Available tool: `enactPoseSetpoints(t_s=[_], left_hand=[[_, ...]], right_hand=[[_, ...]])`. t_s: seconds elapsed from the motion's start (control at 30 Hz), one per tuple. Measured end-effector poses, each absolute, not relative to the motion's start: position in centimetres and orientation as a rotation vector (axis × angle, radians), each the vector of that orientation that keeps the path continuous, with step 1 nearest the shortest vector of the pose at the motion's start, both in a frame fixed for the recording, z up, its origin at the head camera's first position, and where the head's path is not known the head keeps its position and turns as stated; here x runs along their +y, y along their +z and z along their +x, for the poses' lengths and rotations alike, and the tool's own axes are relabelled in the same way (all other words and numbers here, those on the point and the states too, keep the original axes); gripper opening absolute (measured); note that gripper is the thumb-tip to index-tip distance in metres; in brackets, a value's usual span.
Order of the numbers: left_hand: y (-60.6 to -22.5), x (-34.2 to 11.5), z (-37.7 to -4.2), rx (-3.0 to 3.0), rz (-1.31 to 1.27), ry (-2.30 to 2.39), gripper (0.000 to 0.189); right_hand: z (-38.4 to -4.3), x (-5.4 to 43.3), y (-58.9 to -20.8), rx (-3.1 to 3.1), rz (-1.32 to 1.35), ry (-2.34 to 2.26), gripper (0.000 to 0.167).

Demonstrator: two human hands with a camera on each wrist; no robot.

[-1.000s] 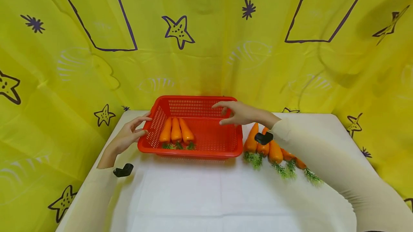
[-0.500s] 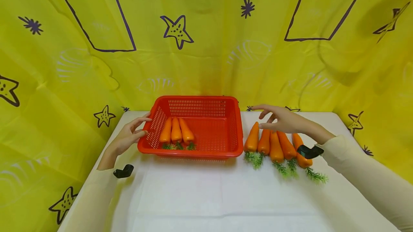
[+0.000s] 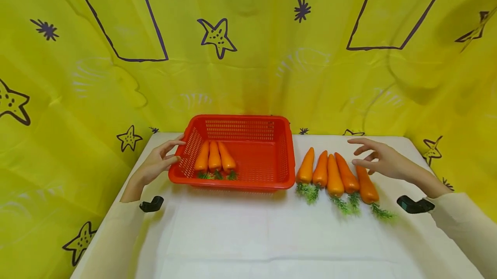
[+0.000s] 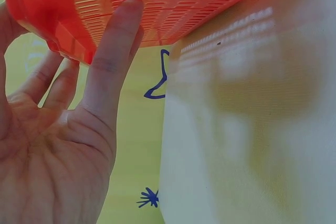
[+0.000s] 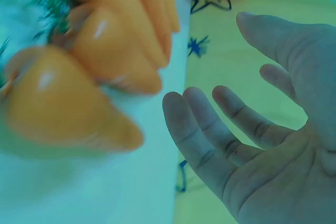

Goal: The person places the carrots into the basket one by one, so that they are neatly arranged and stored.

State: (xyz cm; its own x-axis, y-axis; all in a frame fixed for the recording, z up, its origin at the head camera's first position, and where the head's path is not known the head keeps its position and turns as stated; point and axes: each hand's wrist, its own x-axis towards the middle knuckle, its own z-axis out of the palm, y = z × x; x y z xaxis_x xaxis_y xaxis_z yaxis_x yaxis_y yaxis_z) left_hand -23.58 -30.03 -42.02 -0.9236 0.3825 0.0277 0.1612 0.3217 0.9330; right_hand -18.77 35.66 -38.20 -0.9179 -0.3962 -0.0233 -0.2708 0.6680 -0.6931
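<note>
My left hand (image 3: 155, 162) rests against the left side of a red plastic basket (image 3: 233, 184), thumb and fingers touching its outer wall. In the left wrist view, the thumb (image 4: 115, 59) lies against the slotted wall of the basket (image 4: 157, 3). Inside, toward the left, three orange carrots (image 3: 214, 157) lie side by side with green tops toward me. My right hand (image 3: 384, 160) hovers with nothing in it, fingers loosely bent, by the tip of the rightmost carrot (image 3: 367, 186). The right wrist view shows a gap between its fingers and the nearest carrot (image 5: 68, 100).
Several more carrots, among them one nearest the basket (image 3: 306, 167), lie in a row on the white table (image 3: 233, 231) to the basket's right, leafy tops toward me. A yellow patterned curtain (image 3: 248, 54) hangs behind and at both sides of the table.
My right hand has moved from over the basket's right rim, across the row of carrots, to above the rightmost one. The left hand stays at the basket.
</note>
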Motion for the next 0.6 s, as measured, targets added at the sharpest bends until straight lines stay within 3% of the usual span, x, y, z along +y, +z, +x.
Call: enactPoseSetpoints(t_s=[0.6], left_hand=[[-42.0,-29.9,-23.6,2.394,0.505,1.634,0.042]], right_hand=[[-17.3,39.0,-42.6,2.472,-0.282,-1.204,0.071]])
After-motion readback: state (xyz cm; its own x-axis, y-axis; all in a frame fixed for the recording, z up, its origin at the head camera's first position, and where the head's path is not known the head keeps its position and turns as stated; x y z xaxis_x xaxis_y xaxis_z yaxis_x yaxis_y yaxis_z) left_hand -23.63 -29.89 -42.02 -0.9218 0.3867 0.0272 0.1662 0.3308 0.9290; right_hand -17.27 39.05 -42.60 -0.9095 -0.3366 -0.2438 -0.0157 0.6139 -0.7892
